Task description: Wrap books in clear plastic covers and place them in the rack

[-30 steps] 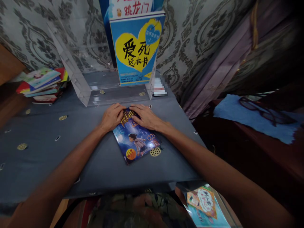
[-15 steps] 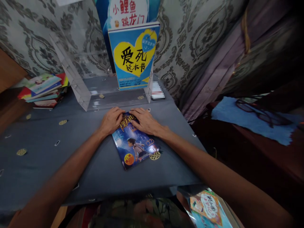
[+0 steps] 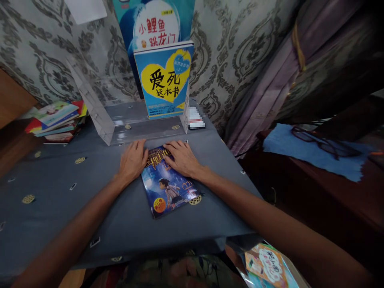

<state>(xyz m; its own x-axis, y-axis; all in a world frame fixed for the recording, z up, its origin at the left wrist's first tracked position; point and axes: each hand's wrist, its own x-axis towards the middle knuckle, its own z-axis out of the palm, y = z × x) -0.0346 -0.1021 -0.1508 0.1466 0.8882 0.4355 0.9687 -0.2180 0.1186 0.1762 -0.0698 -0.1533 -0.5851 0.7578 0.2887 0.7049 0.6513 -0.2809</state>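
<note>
A dark-blue book [image 3: 169,186] with a cartoon figure on its cover lies flat on the grey-blue worktop [image 3: 60,192], turned slightly askew, with its top edge just short of a clear acrylic stand [image 3: 117,120]. Both hands rest at the book's far end.

The left hand [image 3: 132,160] lies palm down beside the book's upper left corner. Its fingers are stretched out and slightly spread, pointing toward the stand. They lie mostly on the cloth, the inner side of the hand touching the book's left edge. The right hand [image 3: 183,159] lies palm down on the upper right part of the cover, its fingers extended and loosely parted across the title lettering toward the top edge. Neither hand is curled around anything; both press flat and grip nothing. The lower half of the cover stays uncovered between the two forearms.

In the stand, a light-blue book with a yellow heart [image 3: 164,78] stands upright at the right end, and a taller blue-and-white book [image 3: 153,24] stands behind it against the patterned wallpaper [image 3: 228,48]. A stack of colourful books [image 3: 57,120] lies well apart at the worktop's far left. To the right hangs a purple curtain [image 3: 270,80], and beyond it a pair of glasses [image 3: 327,141] lies on a blue cloth [image 3: 300,154]. Another picture book [image 3: 268,266] shows below the worktop's near right edge.
</note>
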